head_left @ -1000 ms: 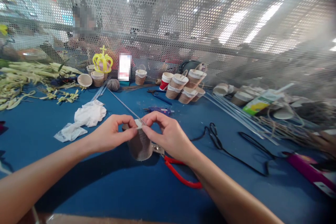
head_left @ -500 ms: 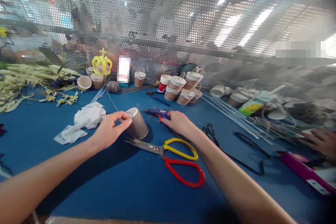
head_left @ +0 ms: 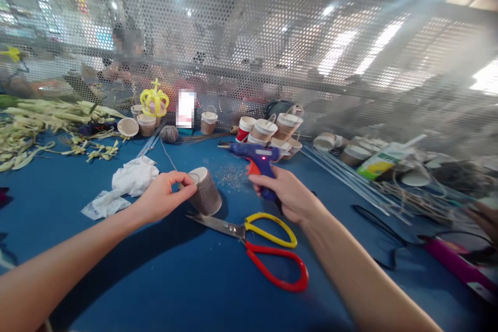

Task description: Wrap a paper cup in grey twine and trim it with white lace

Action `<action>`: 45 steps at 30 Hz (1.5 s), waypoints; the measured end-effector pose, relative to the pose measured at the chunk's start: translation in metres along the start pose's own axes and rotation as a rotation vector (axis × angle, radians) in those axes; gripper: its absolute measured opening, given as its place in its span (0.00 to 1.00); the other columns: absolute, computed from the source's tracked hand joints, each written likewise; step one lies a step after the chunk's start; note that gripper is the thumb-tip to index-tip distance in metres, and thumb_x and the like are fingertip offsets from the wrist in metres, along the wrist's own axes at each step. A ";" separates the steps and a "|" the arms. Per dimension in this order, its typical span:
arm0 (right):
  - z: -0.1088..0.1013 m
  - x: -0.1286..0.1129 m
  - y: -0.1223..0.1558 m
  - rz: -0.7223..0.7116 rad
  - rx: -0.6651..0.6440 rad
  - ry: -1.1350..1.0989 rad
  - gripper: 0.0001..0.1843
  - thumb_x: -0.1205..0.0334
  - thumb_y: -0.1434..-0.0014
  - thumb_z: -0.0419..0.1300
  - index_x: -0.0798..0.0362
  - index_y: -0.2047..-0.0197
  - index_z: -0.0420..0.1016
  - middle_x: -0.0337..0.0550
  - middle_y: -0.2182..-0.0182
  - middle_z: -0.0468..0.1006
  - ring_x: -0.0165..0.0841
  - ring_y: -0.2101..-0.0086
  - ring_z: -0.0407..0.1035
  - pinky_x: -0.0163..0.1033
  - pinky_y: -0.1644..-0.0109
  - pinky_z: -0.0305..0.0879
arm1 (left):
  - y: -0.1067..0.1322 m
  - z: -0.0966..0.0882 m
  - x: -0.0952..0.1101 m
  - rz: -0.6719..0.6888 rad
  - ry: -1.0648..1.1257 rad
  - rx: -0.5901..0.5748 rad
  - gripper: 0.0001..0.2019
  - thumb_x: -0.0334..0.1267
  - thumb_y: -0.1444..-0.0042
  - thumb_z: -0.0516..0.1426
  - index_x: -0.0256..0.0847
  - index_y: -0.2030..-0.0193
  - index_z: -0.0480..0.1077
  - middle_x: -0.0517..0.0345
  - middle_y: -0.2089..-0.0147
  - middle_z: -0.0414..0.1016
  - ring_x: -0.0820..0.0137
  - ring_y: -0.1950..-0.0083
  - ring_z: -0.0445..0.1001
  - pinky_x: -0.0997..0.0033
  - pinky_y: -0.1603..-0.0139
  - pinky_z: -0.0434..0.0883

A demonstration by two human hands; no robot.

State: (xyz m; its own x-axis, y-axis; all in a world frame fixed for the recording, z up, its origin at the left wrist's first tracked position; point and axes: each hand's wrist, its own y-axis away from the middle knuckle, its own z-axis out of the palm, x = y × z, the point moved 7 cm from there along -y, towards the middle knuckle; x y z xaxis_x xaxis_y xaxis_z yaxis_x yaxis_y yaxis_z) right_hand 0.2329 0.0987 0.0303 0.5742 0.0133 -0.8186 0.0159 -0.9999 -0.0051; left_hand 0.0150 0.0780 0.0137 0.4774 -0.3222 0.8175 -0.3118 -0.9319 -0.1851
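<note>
Glue gun (head_left: pixel 254 155) now aloft in right fingers (head_left: pixel 268 182); left fingers (head_left: pixel 185 181) around wrapped cup (head_left: pixel 208 198).

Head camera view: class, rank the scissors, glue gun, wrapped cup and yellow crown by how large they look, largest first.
1. scissors
2. glue gun, partly hidden in the right hand
3. wrapped cup, nearly alike
4. yellow crown; it stands farther back, so unsure

Bare forearms (head_left: pixel 78 259), bare left hand (head_left: pixel 161 197), right hand (head_left: pixel 291 197)
</note>
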 end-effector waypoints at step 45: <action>0.025 -0.037 0.057 -0.439 0.039 0.111 0.04 0.59 0.48 0.56 0.47 0.70 0.71 0.43 0.79 0.75 0.38 0.76 0.70 0.43 0.69 0.68 | -0.007 0.002 -0.010 0.124 0.044 0.096 0.08 0.38 0.47 0.51 0.38 0.71 0.67 0.57 0.68 0.72 0.70 0.65 0.68 0.70 0.60 0.66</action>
State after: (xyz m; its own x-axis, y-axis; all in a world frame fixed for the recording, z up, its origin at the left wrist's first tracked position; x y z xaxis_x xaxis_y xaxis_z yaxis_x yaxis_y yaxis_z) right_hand 0.1916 0.0413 0.0462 0.6044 0.4348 -0.6676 0.2476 -0.8990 -0.3613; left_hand 0.0146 0.0871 0.0059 0.4027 -0.4304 0.8078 -0.2858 -0.8975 -0.3358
